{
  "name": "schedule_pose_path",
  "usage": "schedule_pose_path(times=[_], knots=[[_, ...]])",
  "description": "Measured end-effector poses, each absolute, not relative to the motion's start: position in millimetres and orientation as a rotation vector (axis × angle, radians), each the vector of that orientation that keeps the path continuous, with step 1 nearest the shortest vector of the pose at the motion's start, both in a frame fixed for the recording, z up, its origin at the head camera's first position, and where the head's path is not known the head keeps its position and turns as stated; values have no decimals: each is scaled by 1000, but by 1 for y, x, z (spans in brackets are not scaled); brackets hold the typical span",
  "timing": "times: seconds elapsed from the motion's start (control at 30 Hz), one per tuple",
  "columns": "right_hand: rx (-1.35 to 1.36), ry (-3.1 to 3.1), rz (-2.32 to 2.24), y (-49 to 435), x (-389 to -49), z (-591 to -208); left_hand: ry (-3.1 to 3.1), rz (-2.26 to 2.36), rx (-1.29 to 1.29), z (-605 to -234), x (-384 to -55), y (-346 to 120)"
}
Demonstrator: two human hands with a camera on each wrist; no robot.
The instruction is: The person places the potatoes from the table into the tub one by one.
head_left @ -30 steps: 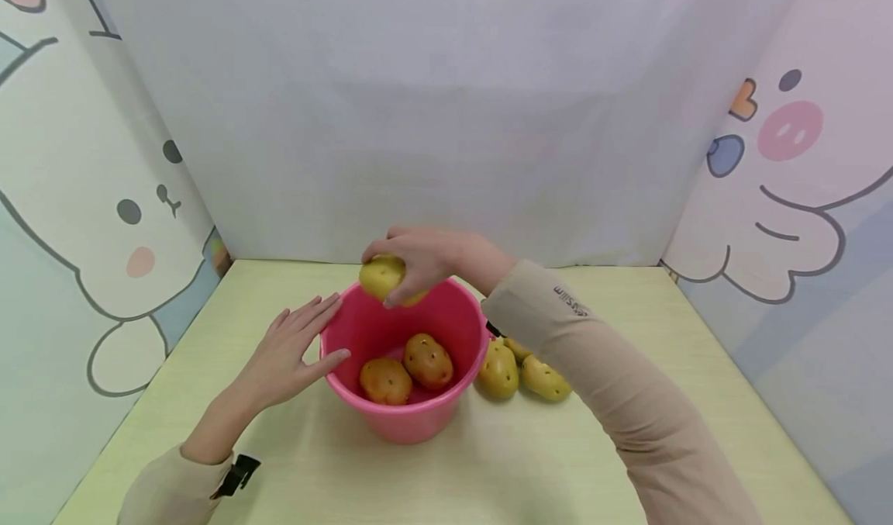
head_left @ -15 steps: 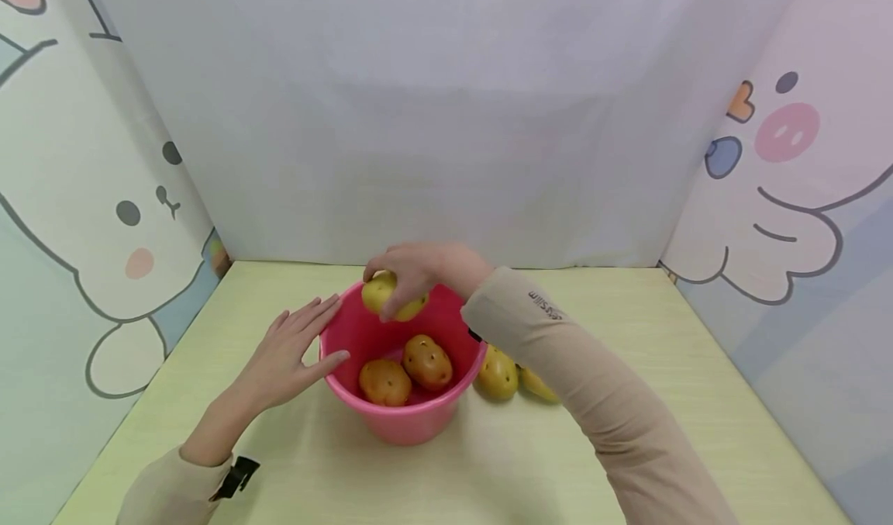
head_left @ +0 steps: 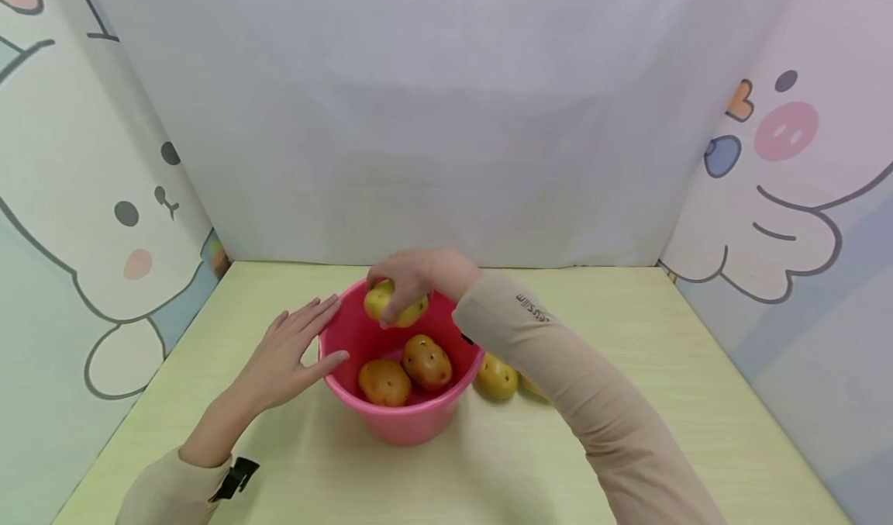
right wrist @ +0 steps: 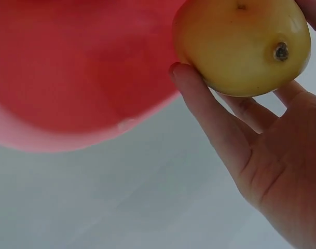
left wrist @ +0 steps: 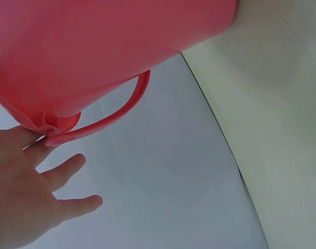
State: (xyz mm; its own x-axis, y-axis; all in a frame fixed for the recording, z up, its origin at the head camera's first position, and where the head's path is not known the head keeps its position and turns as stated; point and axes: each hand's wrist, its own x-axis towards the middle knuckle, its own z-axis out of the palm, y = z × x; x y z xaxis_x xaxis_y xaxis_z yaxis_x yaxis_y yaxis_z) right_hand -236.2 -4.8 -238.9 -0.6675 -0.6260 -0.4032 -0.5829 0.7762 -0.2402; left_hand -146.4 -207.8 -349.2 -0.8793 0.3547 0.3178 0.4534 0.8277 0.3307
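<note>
Toward the desk's (head_left: 684, 370) far edge, I see a pink bucket (head_left: 408, 426), two brown potatoes (head_left: 427, 362) inside, right hand (head_left: 415, 271) gripping a yellow potato (head_left: 377, 300), left hand (head_left: 284, 360) spread against the bucket.

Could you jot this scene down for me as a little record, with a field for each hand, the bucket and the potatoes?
Right hand: grips a yellow potato at the bucket's opening
Left hand: touches the bucket's rim, fingers extended
Bucket: pink, upright on the table, with a curved handle
Inside bucket: two brown potatoes
Right of bucket: two yellow potatoes visible, one partly hidden by the right sleeve
</note>
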Motion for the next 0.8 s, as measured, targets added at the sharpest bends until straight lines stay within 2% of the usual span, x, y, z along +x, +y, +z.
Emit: schedule_pose_path(times=[0.43,0.8], knots=[[-920,2509,-160,-1,-237,-241,-2769,-590,-620,-350,-147,-208],[-1095,2519,-273,13,-242,-236,-2772,-594,-612,-349,-147,-207]])
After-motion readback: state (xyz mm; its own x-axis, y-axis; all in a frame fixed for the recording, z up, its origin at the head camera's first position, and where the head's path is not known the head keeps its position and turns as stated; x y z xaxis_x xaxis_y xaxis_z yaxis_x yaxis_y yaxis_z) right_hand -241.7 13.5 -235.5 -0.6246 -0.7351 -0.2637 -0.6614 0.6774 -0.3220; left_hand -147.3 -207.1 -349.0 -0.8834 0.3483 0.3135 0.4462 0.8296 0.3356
